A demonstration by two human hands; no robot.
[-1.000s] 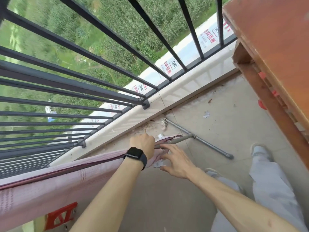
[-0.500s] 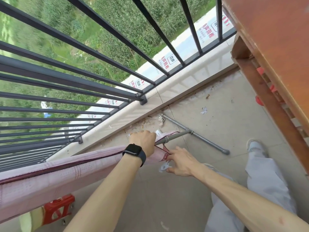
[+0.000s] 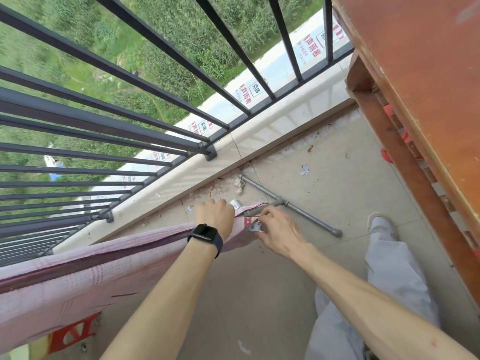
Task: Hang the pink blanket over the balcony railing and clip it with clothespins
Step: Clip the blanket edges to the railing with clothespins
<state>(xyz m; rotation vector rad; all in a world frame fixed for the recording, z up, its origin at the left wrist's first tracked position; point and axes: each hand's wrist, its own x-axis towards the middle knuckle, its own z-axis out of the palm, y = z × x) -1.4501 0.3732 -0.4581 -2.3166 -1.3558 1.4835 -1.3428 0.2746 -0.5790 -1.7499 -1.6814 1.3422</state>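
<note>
The pink blanket (image 3: 91, 281) hangs folded over a grey metal bar (image 3: 261, 210) that runs from lower left to centre. It is not on the black balcony railing (image 3: 104, 120) behind it. My left hand (image 3: 214, 216), with a black watch on the wrist, grips the blanket's top fold at its right end. My right hand (image 3: 278, 233) pinches a small grey-white clothespin (image 3: 255, 226) against the blanket's end edge, just below the bar. I cannot tell whether the clip's jaws grip the cloth.
The bar's T-shaped pipe foot (image 3: 298, 209) lies on the tiled floor among litter. A brown wooden table (image 3: 415, 87) fills the right side. A red stool (image 3: 72, 333) stands under the blanket. My grey trouser leg (image 3: 384, 276) and shoe (image 3: 380, 224) are at the right.
My right hand has closed on the clothespin and lifted it up to the blanket's end edge. My left hand has kept its grip on the fold.
</note>
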